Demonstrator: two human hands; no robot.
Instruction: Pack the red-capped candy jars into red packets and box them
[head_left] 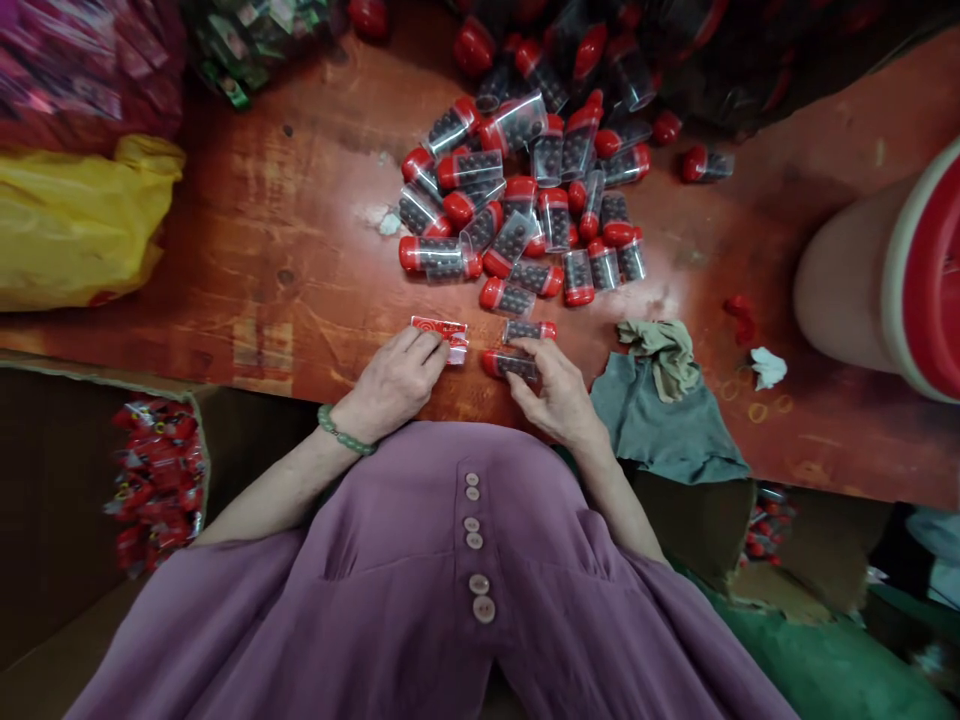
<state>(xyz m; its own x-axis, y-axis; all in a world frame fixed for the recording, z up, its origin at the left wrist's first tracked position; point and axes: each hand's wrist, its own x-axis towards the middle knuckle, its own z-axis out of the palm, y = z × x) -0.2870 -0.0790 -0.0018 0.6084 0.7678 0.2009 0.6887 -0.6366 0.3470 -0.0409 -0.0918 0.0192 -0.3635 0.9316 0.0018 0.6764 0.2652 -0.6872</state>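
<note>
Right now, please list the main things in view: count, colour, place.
Table: one, reddish brown, centre
Bead tubes: dozens, clear, black, red, centre
Printed packet: at least one, red and white, near edge
Plastic bags: at least two, yellow, pink, left
Cloths: two, grey and khaki, right
Bucket: one, white and red, right
Cardboard boxes: at least two, brown, near side
Garment: one, purple, bottom centre
Bracelet: one, green, left wrist
Left hand: one, bare, at packet
Right hand: one, bare, at tubes

Purple top [420, 560], pale round buttons [479, 584], green beaded bracelet [346, 439]
</note>
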